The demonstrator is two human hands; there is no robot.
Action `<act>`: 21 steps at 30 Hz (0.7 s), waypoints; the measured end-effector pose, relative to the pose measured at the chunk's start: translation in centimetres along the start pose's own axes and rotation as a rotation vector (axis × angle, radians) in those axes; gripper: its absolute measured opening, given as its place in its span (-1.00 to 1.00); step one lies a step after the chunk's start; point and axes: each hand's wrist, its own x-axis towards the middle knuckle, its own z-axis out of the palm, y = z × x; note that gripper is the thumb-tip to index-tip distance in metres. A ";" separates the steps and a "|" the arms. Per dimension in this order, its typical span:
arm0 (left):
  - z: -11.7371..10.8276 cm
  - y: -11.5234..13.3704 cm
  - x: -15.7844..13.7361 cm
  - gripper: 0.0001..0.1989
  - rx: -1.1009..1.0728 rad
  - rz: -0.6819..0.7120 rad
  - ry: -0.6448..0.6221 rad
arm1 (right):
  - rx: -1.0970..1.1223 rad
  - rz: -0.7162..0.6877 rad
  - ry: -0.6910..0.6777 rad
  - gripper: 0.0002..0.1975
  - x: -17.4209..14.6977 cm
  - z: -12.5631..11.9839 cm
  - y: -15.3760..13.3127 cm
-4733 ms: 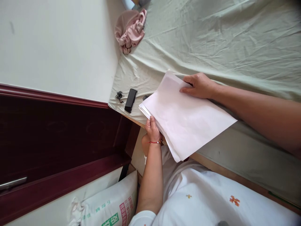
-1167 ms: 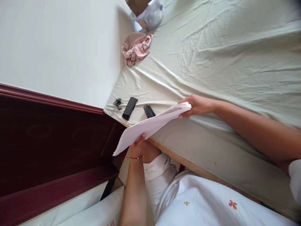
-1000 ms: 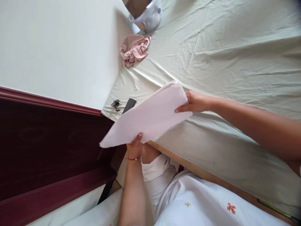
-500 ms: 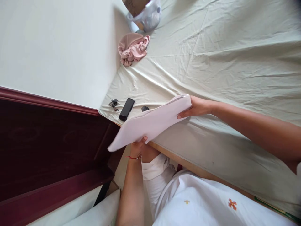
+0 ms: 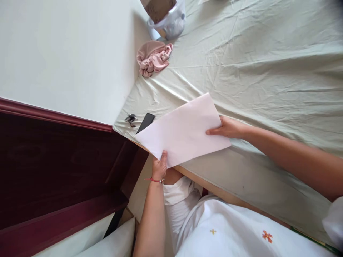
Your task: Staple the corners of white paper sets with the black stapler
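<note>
Both hands hold a stack of white paper [image 5: 187,130] over the near edge of the bed, its broad face turned up toward me. My left hand [image 5: 160,166], with a red thread bracelet at the wrist, grips the lower left edge; its thumb lies on top and its fingers are hidden beneath. At the right edge, my right hand [image 5: 225,127] clasps the paper with the thumb on the face and the other fingers behind. A black phone [image 5: 145,122] lies just past the paper's left corner, partly covered by it.
A bunch of keys [image 5: 130,119] rests beside the phone. Farther back on the wrinkled pale sheet [image 5: 262,85] are a crumpled pink cloth [image 5: 154,59] and a clear plastic tub [image 5: 175,23] holding a piece of cardboard. A dark red wooden panel [image 5: 53,160] stands at left, below the white wall.
The paper has tilted from a steep angle to nearly flat, showing more of its face. It now hides the small black object and part of the phone.
</note>
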 end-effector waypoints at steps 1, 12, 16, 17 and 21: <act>0.1 0.3 -0.2 -0.26 0.017 -0.031 -0.014 | 0.055 0.088 -0.025 -0.55 -0.7 0.0 0.3; 0.0 6.3 -1.0 -0.47 0.219 -0.164 -0.517 | -0.512 0.003 0.462 -0.19 -5.5 -3.7 -2.4; 1.3 8.5 -0.2 -0.56 0.213 -0.147 -0.728 | -0.548 -0.096 0.089 -0.41 -4.6 -2.4 -5.5; 1.7 8.8 0.0 -0.55 0.216 -0.151 -0.773 | -0.545 -0.084 -0.014 -0.52 -4.2 -2.0 -5.8; 3.1 8.0 0.8 -0.58 0.153 -0.219 -0.744 | -0.516 0.013 -0.079 -0.52 -2.1 -1.4 -4.8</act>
